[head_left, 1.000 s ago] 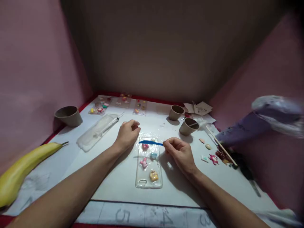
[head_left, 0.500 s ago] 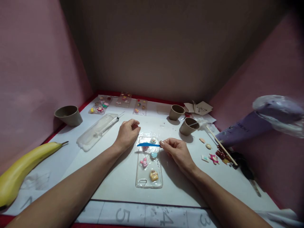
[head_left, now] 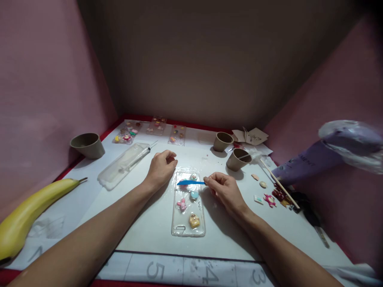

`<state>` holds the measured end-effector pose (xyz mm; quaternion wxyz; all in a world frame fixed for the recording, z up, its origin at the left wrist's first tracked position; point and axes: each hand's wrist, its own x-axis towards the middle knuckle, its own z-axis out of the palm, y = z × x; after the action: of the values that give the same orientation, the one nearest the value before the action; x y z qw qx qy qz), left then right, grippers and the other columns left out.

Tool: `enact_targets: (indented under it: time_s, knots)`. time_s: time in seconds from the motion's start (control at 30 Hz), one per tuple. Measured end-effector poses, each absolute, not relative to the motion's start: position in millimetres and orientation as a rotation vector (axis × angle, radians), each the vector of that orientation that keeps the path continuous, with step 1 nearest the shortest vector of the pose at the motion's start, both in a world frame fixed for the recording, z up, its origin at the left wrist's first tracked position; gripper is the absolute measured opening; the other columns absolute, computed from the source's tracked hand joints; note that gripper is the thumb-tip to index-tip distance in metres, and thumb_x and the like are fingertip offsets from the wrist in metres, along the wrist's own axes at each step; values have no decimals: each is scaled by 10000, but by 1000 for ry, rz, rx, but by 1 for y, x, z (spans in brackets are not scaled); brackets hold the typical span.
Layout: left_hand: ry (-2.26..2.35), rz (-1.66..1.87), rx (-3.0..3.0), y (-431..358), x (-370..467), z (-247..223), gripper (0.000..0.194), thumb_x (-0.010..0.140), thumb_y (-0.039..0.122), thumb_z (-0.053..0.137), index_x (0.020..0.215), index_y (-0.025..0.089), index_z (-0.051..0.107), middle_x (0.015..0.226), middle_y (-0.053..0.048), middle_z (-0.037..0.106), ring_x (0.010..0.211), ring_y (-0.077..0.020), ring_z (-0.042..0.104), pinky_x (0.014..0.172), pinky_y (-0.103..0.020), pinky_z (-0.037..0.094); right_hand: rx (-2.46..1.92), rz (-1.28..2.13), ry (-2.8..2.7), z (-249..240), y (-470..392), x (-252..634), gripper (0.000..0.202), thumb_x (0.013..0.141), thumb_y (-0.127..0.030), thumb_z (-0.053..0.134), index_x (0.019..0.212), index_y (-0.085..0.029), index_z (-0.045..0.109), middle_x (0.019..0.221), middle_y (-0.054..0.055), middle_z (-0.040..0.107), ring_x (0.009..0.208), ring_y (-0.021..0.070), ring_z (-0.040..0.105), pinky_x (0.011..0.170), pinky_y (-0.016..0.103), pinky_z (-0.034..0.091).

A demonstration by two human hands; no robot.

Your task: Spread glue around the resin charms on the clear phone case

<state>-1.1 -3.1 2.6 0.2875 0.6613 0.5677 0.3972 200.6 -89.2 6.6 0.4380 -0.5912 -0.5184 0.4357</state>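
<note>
A clear phone case (head_left: 188, 235) lies on the white work surface, its face glossy and dotted with small charms. They include a pink rabbit (head_left: 182, 204), a light-blue charm (head_left: 194, 195) and a toast-like yellow charm (head_left: 194, 221). Between thumb and fingertips my right hand (head_left: 226, 191) pinches a thin blue plastic spatula (head_left: 190, 182), held level across the upper part of the case. Whether its blade touches the surface I cannot tell. My left hand (head_left: 160, 169) rests by the case's upper left corner, fingers loosely bent, thumb apart, with nothing visible in it.
Left of me are a banana (head_left: 38, 211), a grey-brown cup (head_left: 88, 145) and a syringe (head_left: 134, 159) on a clear case. Decorated cases (head_left: 176, 134) lie at the back. Two cups (head_left: 238, 161), loose charms (head_left: 269, 200), a wooden stick (head_left: 281, 185) and a purple bag (head_left: 311, 159) are right.
The blue spatula has slid a little to the right with my right hand, over the top part of the case. My left hand stays where it was.
</note>
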Motion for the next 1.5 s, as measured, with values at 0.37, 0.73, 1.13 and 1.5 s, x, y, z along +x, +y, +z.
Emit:
enact_targets:
  time_s: [0.37, 0.73, 1.13, 1.5]
  knots:
    - [1519, 1050, 1798, -4, -2, 4, 181, 732, 231, 569, 882, 179, 654, 867, -56, 686, 858, -213, 621, 829, -366, 475, -1464, 1090, -1165, 8, -87, 200, 351, 762, -398, 670, 559, -178, 486, 442, -59, 443, 371, 54, 345, 366, 204, 231]
    - [1475, 1087, 1780, -3, -3, 1, 183, 735, 245, 573, 888, 180, 651, 880, -62, 686, 860, -217, 632, 821, -374, 485, -1171, 1245, -826, 7, -85, 203, 336, 702, -284, 710, 533, -189, 436, 413, -80, 371, 367, 47, 267, 354, 190, 174]
    - [1493, 1080, 1748, -2, -1, 5, 186, 720, 220, 591, 886, 173, 662, 857, -73, 690, 861, -236, 629, 846, -413, 474, -1008, 908, -718, 14, -84, 218, 322, 754, -410, 692, 699, -205, 450, 561, -65, 420, 475, 62, 358, 400, 173, 231]
    - [1299, 1404, 1557, -3, -1, 5, 212, 776, 331, 613, 923, 182, 652, 940, -61, 678, 880, -193, 617, 732, -314, 510, -1059, 577, -809, 7, -77, 230, 324, 834, -507, 602, 770, -221, 463, 642, -48, 481, 508, 74, 423, 441, 193, 285]
